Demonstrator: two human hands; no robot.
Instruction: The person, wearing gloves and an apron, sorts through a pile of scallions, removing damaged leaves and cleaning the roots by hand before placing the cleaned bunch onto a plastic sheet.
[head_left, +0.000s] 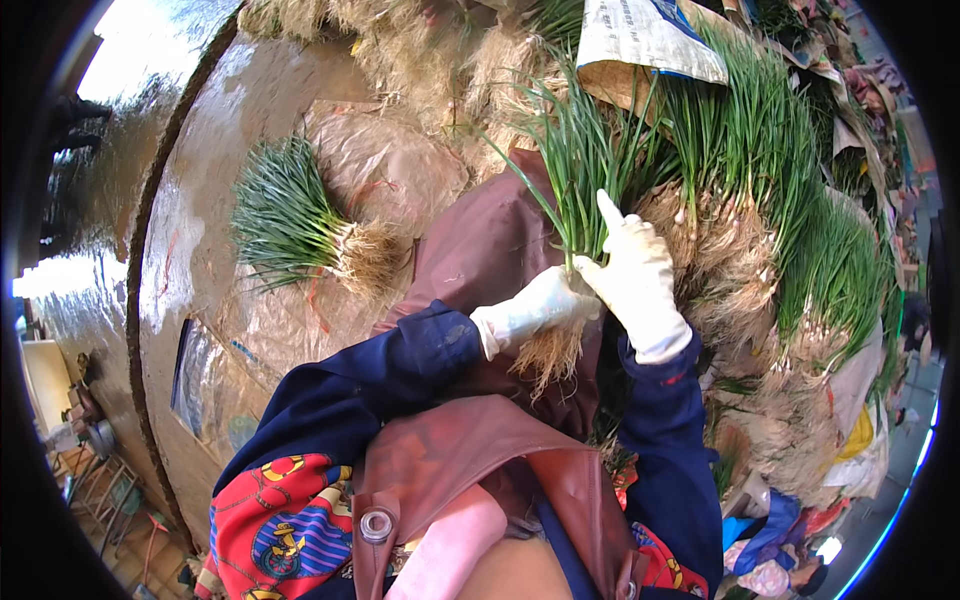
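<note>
My left hand (536, 307), in a white glove, is closed around the lower stems of a bunch of green scallions or similar young alliums (574, 165). Their pale, stringy roots (553, 352) hang below it. Beside the stems, my right hand (634, 262), also gloved, has the index finger stretched up along the leaves and the thumb close to the left hand; whether it grips any stems is unclear. A separate bunch (300, 225) lies on plastic sheeting to the left, roots towards me. A brown apron (480, 247) covers my lap beneath the held bunch.
Large heaps of rooted green plants (757, 135) lie at the right. A white woven sack (645, 37) partly covers them. Dry root masses (420, 52) lie at the top. Thin plastic sheeting (390, 142) and red ties lie on the wet floor, with a dark groove (139, 247) further left.
</note>
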